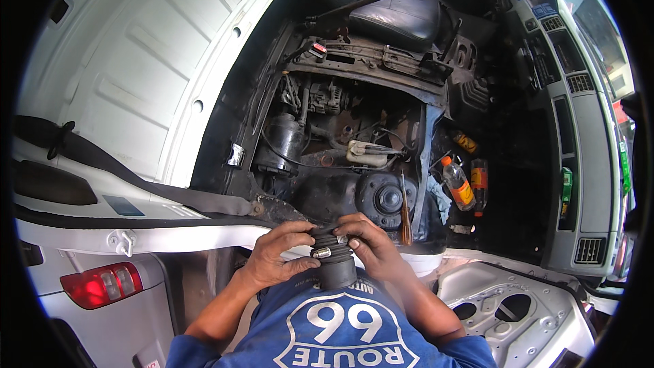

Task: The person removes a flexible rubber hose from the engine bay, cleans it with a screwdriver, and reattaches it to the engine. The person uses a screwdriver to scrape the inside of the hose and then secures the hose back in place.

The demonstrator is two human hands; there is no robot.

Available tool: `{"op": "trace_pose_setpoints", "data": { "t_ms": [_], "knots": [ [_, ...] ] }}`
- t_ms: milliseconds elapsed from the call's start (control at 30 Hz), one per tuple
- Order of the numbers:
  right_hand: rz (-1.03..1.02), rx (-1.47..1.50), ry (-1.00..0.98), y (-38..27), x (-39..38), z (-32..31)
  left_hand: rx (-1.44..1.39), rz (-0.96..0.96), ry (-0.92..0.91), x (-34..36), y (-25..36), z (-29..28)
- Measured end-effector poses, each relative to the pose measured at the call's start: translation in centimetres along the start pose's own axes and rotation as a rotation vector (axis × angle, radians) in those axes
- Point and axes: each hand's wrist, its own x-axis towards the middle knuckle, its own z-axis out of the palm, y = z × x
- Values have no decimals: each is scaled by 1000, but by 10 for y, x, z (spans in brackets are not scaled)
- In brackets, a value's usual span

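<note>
A short black ribbed rubber hose (337, 274) is held upright in front of my chest, between both hands. My left hand (279, 257) grips its left side, fingers on the ribs and thumb low beside a metal hose clamp (322, 253). On the other side my right hand (375, 244) closes its fingers and thumb around the upper ribs. A second shiny clamp (341, 239) shows near the right fingertips. Just beyond the right hand, a screwdriver (407, 226) with an amber handle stands against the edge of the open engine bay.
The open bay holds a black canister (281, 142), an alternator (328, 98), a pale reservoir (368, 155) and cables. A black seat (397, 15) lies beyond. Bottles (458, 184) and a light blue rag (439, 199) are on the right floor. A seat belt (153, 189) crosses the left.
</note>
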Motion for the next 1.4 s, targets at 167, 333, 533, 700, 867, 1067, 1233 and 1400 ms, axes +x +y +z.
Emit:
{"op": "trace_pose_setpoints", "data": {
  "t_ms": [167, 333, 533, 700, 867, 1067, 1233, 1400],
  "knots": [
    [175, 265, 20, -12, -3, 12, 97, 38, 37, 4, 4, 7],
    [182, 55, -34, -22, -1, 13, 102, 54, 77, 7, 6, 13],
    [148, 62, 15, -25, 0, 16, 159, 115, 55, 17, 7, 11],
    [178, -9, -5, -34, 5, 7, 83, 23, 5, 22, 17, 2],
    [96, -56, -76, -40, 12, -18, 79, 50, 30, 21, 17, 6],
    [-77, -148, -140, -45, 11, -26, 135, 193, 69, 18, 15, 13],
    [-115, -137, -185, -56, 13, -29, 33, 105, -31, 23, 22, -4],
    [-44, -275, -281, -70, 15, -35, -38, 25, -130, 26, 29, -11]
  ]
}}
